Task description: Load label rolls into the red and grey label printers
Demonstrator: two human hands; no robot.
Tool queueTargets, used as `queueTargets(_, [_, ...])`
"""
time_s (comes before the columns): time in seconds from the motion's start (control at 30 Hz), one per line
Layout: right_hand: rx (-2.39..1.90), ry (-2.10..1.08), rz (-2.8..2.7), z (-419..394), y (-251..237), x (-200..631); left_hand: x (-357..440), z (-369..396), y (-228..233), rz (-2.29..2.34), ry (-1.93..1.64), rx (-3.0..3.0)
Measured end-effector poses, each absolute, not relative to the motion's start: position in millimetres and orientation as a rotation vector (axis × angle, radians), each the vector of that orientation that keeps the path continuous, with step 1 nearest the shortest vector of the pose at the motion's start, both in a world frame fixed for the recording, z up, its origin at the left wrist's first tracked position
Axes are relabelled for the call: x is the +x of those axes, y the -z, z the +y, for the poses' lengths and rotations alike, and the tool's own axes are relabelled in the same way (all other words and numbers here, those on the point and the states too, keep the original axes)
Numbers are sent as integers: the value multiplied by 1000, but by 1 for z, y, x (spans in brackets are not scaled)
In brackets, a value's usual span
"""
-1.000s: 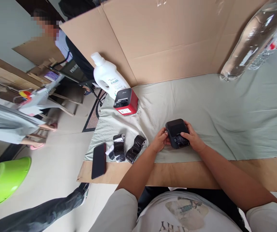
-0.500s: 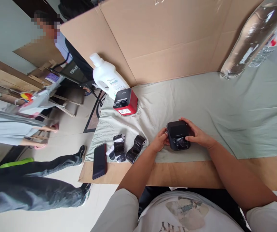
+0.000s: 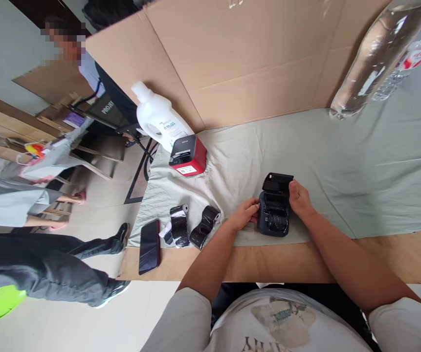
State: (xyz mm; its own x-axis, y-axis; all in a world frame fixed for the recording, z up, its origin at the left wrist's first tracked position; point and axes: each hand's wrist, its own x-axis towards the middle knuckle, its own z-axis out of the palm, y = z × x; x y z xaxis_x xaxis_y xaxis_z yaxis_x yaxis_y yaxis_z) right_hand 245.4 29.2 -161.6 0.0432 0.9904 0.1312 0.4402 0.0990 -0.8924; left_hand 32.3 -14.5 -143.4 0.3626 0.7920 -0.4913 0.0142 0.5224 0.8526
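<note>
A small black portable printer (image 3: 274, 229) rests on the cloth in front of me with its lid (image 3: 278, 183) raised and its inner compartment exposed. My left hand (image 3: 246, 214) grips the printer's left side. At the lid's right edge, my right hand (image 3: 301, 198) has its fingers closed on the lid. Left of the hands lie two loosely unrolled black paper rolls, the nearer roll (image 3: 207, 222) and the farther roll (image 3: 179, 226). A dark phone (image 3: 149, 247) lies beyond them at the table's left edge.
A red and black box-shaped printer (image 3: 188, 154) stands before a white detergent bottle (image 3: 162, 117). Upright cardboard (image 3: 254, 58) borders the back. A large clear bottle (image 3: 375, 58) leans at the right. Other people (image 3: 49, 264) are on the left, off the table.
The printer's lid has gone from closed to raised. My right hand has moved from the printer's right side up to the lid's edge, while my left hand stays at the left side.
</note>
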Motion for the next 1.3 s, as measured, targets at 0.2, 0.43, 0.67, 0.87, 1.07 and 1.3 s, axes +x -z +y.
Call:
queueTargets(0.2, [-1542,-767,-1612,32,157,242,40,-21,127,1281,-553,979])
queueTargets(0.43, [-1416,-828,-1687,32,163,244,32,-32,104,1673,-376,1460])
queueTargets(0.67, [-1331,-905,-1630,35,170,246,47,-17,80,1614,-596,2235])
queueTargets(0.87, [-1292,-923,-1622,35,170,247,77,8,74,1359,27,2588])
queueTargets(1.07, [-1295,-902,-1626,36,171,248,100,9,71,1452,324,2663])
queueTargets(1.3, [-1261,-879,-1637,37,173,249,91,9,69,1545,3,2383])
